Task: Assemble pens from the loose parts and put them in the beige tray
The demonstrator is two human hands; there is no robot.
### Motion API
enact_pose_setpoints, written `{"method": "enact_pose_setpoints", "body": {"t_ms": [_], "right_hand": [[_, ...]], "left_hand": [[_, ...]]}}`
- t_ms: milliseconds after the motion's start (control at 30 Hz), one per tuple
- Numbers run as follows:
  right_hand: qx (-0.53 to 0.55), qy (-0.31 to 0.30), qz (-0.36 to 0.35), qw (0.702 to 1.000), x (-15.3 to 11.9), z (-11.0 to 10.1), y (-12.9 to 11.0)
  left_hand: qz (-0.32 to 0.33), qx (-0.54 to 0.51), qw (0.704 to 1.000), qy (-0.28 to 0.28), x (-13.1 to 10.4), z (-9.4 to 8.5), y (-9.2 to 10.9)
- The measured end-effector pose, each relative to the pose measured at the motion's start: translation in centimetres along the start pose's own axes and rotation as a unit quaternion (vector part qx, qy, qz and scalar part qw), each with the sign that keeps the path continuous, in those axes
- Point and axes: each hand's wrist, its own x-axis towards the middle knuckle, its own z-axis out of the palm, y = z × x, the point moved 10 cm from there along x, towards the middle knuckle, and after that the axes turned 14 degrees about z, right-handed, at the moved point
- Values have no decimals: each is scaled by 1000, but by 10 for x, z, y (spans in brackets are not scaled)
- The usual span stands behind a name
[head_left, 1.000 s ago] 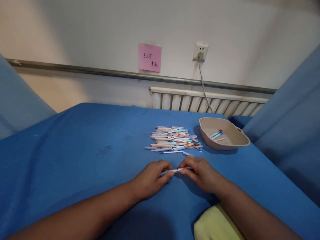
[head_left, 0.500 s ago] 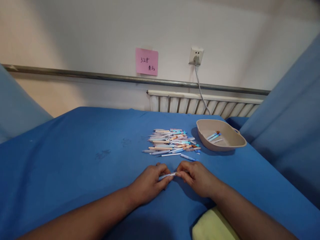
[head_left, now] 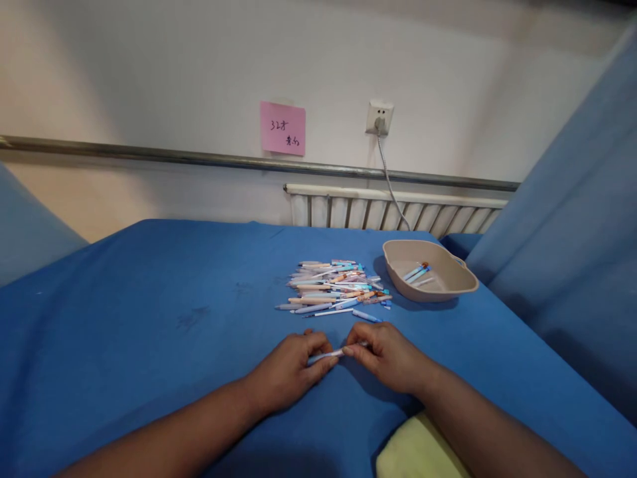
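A blue cloth [head_left: 124,318] spreads widest, with a tan basin [head_left: 448,282] towards its far right, a few pens [head_left: 417,273] inside. Just left of the basin lies a pile of pens [head_left: 328,292]. Nearer, the left hand [head_left: 288,365] and right hand [head_left: 388,355] sit close together — fingers of both pinching one slim pen [head_left: 323,357], which bridges the gap between them.

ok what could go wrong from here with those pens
The slim pen is pinched between the left grip and right grip, so it might slip if either loosens. The blue pen piece lying close to the right grip could get knocked away. The loose pen pile might scatter if bumped.
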Motion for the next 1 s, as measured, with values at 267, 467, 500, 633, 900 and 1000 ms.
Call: {"method": "enact_pose_setpoints", "body": {"t_ms": [267, 467, 500, 633, 900, 1000], "right_hand": [[24, 18, 37, 999, 4, -9, 10], [42, 53, 56, 996, 8, -25, 23], [40, 71, 72, 994, 10, -30, 30], [-13, 109, 92, 990, 17, -40, 51], [-129, 176, 27, 975, 35, -47, 52], [-169, 153, 50, 972, 41, -41, 58]], "left_hand": [[15, -75, 997, 15, 2, -4, 5], [-14, -72, 997, 31, 4, -16, -3], [-21, -72, 996, 45, 4, -19, -6], [-70, -108, 986, 105, 4, -28, -26], [-135, -340, 920, 139, 4, -9, -43], [-141, -408, 894, 119, 4, -2, -40]]}}
